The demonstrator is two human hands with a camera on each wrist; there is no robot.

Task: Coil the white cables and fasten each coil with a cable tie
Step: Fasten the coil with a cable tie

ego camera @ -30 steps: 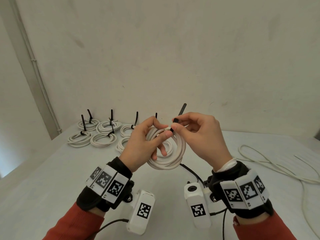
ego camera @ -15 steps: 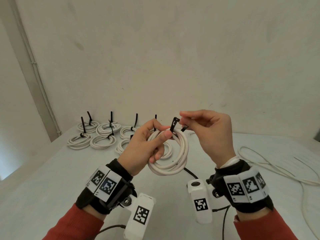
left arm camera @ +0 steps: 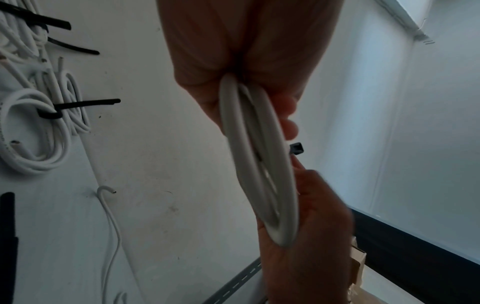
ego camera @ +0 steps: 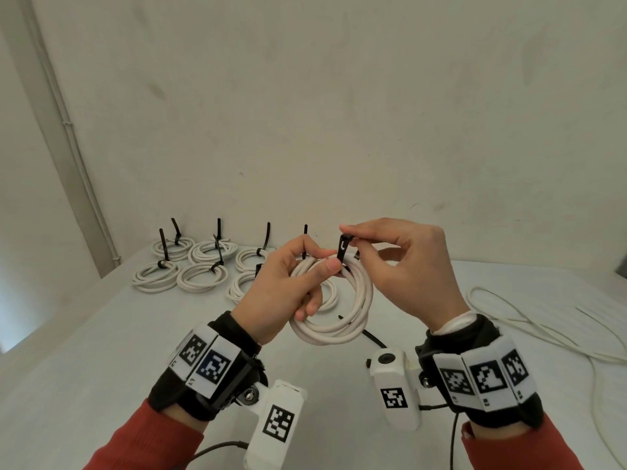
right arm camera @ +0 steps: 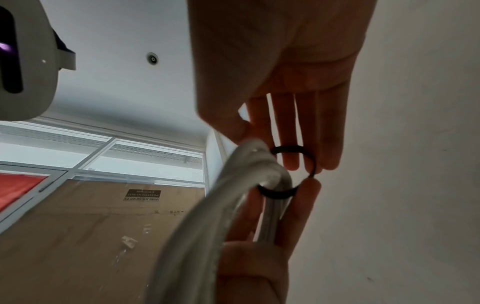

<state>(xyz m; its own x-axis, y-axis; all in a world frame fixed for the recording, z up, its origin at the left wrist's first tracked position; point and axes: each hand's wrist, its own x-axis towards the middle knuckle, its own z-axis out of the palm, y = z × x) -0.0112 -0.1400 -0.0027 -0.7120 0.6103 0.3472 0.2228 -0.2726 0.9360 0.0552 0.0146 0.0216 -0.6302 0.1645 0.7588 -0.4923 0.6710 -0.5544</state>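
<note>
Head view: the left hand [ego camera: 285, 293] grips the coil [ego camera: 342, 300] above the counter [ego camera: 101, 351], thumb pressing the turns together. The right hand [ego camera: 403, 266] pinches the tie [ego camera: 343, 249], which a second ago stood as a straight strip and has since been bent round the bundle; its head now stands up at the fingertips. From the right wrist, the tie [right arm camera: 291, 170] forms a loose loop round the coil [right arm camera: 233, 205]. Likely next: thread the tail and pull tight. Seven tied coils [ego camera: 203, 276] lie behind; loose cable [ego camera: 543, 330] waits on the right.
</note>
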